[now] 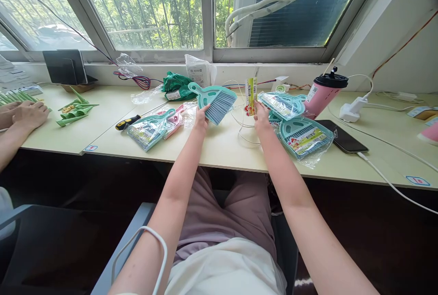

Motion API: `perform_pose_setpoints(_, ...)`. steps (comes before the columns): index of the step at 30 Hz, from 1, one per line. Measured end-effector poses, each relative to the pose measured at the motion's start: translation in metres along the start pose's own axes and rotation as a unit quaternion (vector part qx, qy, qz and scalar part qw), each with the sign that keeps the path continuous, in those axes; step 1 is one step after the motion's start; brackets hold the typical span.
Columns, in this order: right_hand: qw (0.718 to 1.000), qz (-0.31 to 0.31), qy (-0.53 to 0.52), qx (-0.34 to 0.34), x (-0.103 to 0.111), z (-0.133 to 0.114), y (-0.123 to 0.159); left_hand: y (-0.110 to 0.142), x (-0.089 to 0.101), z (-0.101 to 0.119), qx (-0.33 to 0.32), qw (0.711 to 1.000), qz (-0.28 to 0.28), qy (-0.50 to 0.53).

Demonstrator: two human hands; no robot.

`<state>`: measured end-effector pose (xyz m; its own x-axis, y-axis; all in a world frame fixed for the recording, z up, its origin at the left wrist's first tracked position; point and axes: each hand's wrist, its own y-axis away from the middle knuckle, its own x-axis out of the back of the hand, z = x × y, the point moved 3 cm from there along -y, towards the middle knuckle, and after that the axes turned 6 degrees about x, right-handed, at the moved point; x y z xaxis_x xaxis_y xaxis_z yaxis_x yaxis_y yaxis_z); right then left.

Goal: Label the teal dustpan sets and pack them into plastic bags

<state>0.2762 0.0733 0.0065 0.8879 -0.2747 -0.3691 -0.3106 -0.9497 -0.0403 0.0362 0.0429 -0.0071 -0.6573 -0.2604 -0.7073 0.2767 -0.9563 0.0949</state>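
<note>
Just beyond the front edge of the table (236, 153), here come two bare arms, left arm (176, 188) and right arm (292, 185), both stretched out long, a gap of tabletop between them. Left hand (201, 118) pinches the near side of a teal dustpan-and-brush set (215, 97), thumb on top, the other fingers mostly hidden. Right hand (262, 115) has the foot of a printed card (251, 96) nipped in its fingertips.

And look at the lie of it: card to the right of the set, just beside but clear of it, the two hands nearly level from the front edge. The card stands on end, long axis close to upright; the set slants, handle toward the rear edge and the table's left end, bristles angled toward the front. Left hand owns the set, right hand is nearer the card's base.

Out past the right wrist, bagged teal sets (304, 136) lie near the front edge; left of the left hand, another bagged set (150, 129). Farther back, by the rear edge, sits a green bag (176, 84), a pink cup (323, 95) tilting at right.
</note>
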Motion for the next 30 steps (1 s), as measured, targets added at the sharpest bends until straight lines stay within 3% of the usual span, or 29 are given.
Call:
perform_pose_setpoints(5, 0.995, -0.097, -0.015, -0.002, -0.008, -0.003, 0.005, 0.006, -0.002, 0.003, -0.02, 1.0, 0.006, -0.007)
perform_pose_setpoints(11, 0.986, -0.154, -0.031, -0.059, -0.017, 0.003, 0.013, 0.012, -0.005, 0.005, -0.013, 1.0, 0.015, 0.002)
perform_pose_setpoints(16, 0.987, -0.155, 0.031, -0.013, -0.016, 0.003, 0.015, 0.014, -0.006, 0.006, -0.028, 1.0, 0.008, -0.009)
perform_pose_setpoints(22, 0.971, -0.238, -0.025, -0.019, -0.022, 0.0, 0.02, 0.011, -0.005, 0.004, -0.032, 0.999, -0.003, -0.023)
perform_pose_setpoints(30, 0.959, -0.265, 0.102, -0.021, -0.027, 0.006, 0.028, 0.006, -0.004, 0.002, -0.029, 0.998, 0.0, -0.053)
